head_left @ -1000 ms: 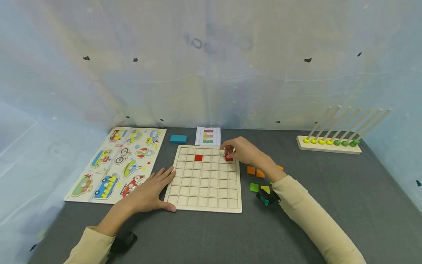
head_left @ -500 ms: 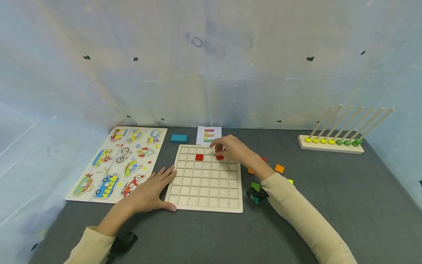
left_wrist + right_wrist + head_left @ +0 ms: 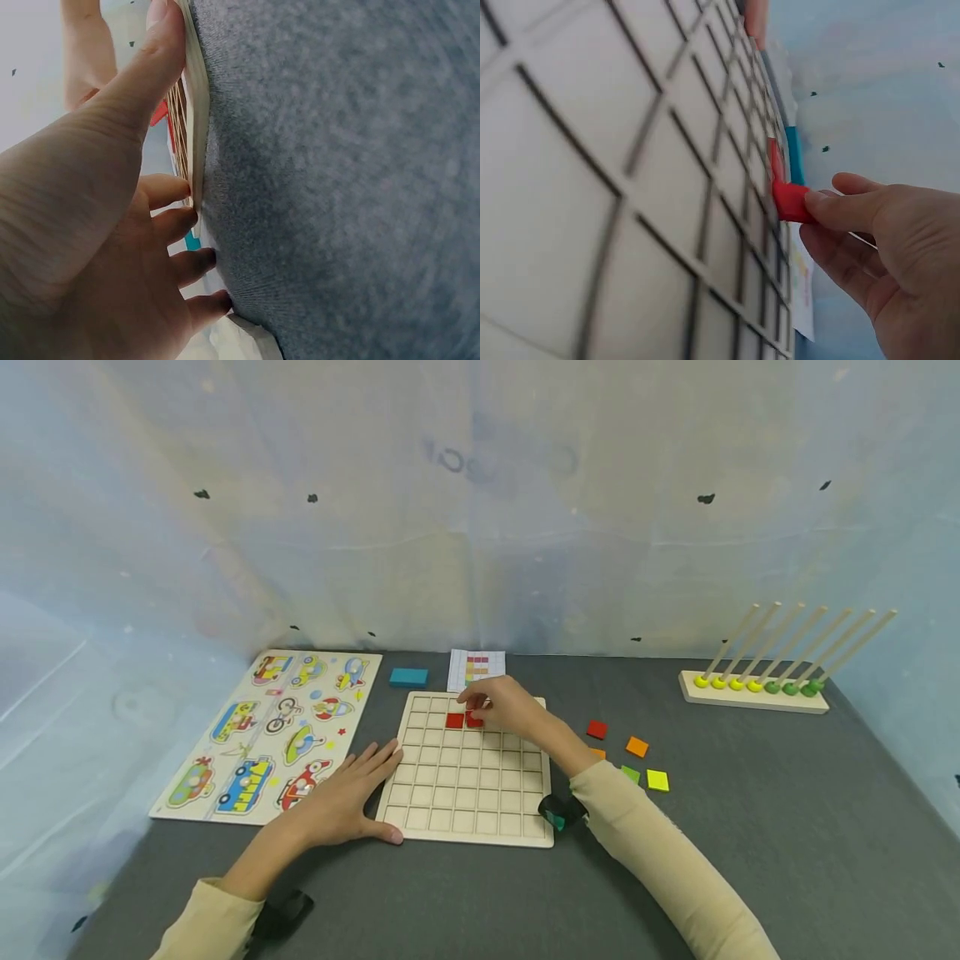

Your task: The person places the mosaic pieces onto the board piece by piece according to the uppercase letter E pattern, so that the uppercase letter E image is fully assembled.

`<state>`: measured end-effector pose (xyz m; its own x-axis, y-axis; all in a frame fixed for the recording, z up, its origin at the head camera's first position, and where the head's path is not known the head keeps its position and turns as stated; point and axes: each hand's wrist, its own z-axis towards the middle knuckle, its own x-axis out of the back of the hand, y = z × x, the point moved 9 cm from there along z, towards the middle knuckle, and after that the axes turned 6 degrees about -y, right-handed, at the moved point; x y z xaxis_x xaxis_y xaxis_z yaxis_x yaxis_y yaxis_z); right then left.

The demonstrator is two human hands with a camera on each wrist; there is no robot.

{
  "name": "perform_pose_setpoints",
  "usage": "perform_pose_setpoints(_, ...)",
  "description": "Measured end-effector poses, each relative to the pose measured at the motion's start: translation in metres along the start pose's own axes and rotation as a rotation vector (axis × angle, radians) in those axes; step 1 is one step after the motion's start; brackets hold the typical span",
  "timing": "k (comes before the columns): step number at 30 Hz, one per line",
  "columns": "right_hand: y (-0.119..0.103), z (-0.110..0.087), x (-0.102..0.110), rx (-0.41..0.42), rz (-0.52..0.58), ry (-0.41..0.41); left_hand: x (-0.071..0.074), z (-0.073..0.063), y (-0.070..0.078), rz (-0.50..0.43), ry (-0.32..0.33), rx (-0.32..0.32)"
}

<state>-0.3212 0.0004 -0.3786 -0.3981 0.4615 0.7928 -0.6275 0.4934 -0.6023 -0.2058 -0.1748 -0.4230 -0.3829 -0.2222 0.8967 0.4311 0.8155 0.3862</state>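
A pale wooden grid board [image 3: 465, 793] lies on the dark table. One red square tile [image 3: 454, 721] sits in a cell of its second row. Right beside that tile, my right hand [image 3: 504, 705] pinches another red tile [image 3: 793, 202] between thumb and fingers, tilted at the board's surface in the right wrist view. My left hand [image 3: 337, 800] rests spread along the board's left edge, its thumb at the near corner and fingertips at the side. In the left wrist view those fingers [image 3: 177, 225] touch the board's rim.
Loose red, orange [image 3: 637, 747], green and yellow tiles [image 3: 657, 781] lie right of the board. A printed pattern card [image 3: 459, 670] and a blue block [image 3: 408, 677] stand behind it. A vehicle puzzle [image 3: 258, 735] lies left; a peg stand with beads [image 3: 757, 692] is far right.
My right hand has carried the red tile leftward across the board to the cell beside the other red tile. The left hand has stayed in place at the board's edge.
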Motion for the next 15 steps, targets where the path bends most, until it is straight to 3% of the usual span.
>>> perform_pose_setpoints(8, 0.0032, -0.0024, -0.0082, -0.040, -0.006, 0.022, -0.0007, 0.0000, 0.0006, -0.005, 0.000, 0.000)
perform_pose_setpoints(15, 0.0066, -0.0012, -0.0115, -0.099, -0.024, -0.017, 0.0007, -0.0014, 0.0007, -0.008, 0.002, 0.006)
